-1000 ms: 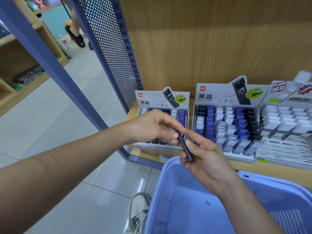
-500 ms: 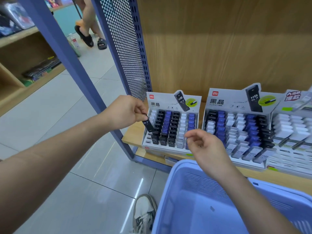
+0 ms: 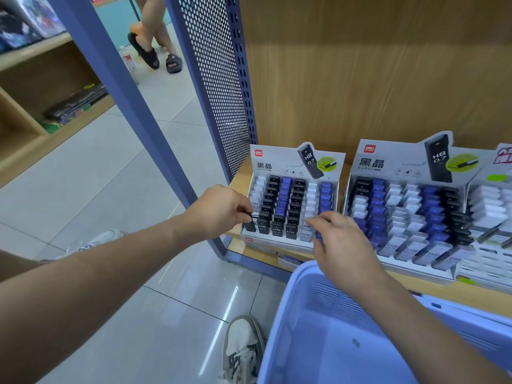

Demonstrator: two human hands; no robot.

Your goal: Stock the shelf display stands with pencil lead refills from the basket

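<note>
Fingers [image 3: 243, 209] of my left hand [image 3: 220, 209] are narrowed to a pinch on the top of a black lead refill [image 3: 250, 227]. It stands upright at the front left corner of the left display stand [image 3: 274, 241], directly below the fingertips. I judge it is being seated in the last slot of that outer column. To the right of those fingers the rows of black, blue and white refills look close to full. The second stand [image 3: 388, 164], further right, looks packed too.

Below my right hand [image 3: 343, 242] the blue basket [image 3: 302, 275] shows no refills in the part I can see, so I judge the stocking is near its end.

Pose: the left forearm reaches straight forward, knuckles up, wrist level. The right forearm crosses above the basket with the palm down. Its fingers are loosely bent over the stand's front right rows, and I see nothing held in them.
</note>
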